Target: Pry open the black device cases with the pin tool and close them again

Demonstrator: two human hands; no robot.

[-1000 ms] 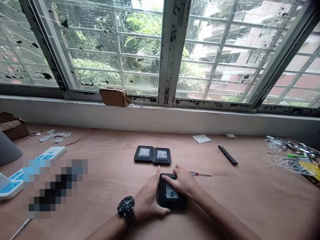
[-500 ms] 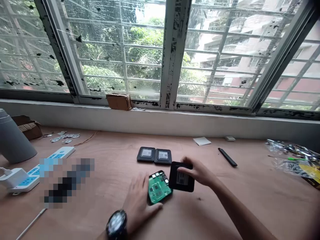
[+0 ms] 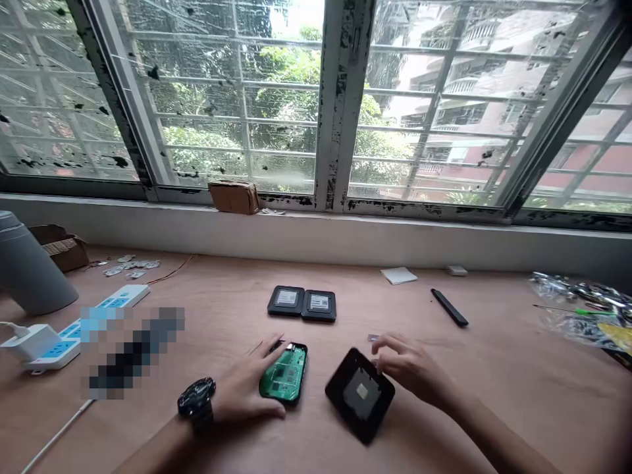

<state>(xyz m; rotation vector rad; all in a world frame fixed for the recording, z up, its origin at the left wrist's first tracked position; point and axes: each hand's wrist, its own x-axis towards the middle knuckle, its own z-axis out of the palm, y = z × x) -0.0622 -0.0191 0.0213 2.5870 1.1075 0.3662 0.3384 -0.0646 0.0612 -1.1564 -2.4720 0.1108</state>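
Note:
My left hand (image 3: 241, 388), with a black watch (image 3: 196, 398) on the wrist, lies on the wooden table (image 3: 494, 395). Its thumb and fingers close round an opened black device with a bare green circuit board (image 3: 284, 372). To the right lies the black cover (image 3: 360, 394), inner side up and turned like a diamond. My right hand (image 3: 412, 368) rests at the cover's upper right edge, its bent fingers on the rim. Just beyond those fingers shows the end of a small screwdriver (image 3: 372, 338).
Two closed black devices (image 3: 302, 304) sit side by side farther back. A black stick (image 3: 449, 307) and a white pad (image 3: 399, 275) lie at the back right, plastic bags (image 3: 582, 306) at the far right. A power strip (image 3: 74, 326), grey cone (image 3: 24, 270) and cardboard box (image 3: 59, 247) stand left.
My right hand lifted the black cover off the device, carried it right and laid it inner side up on the table. My left hand slid the exposed board a little left.

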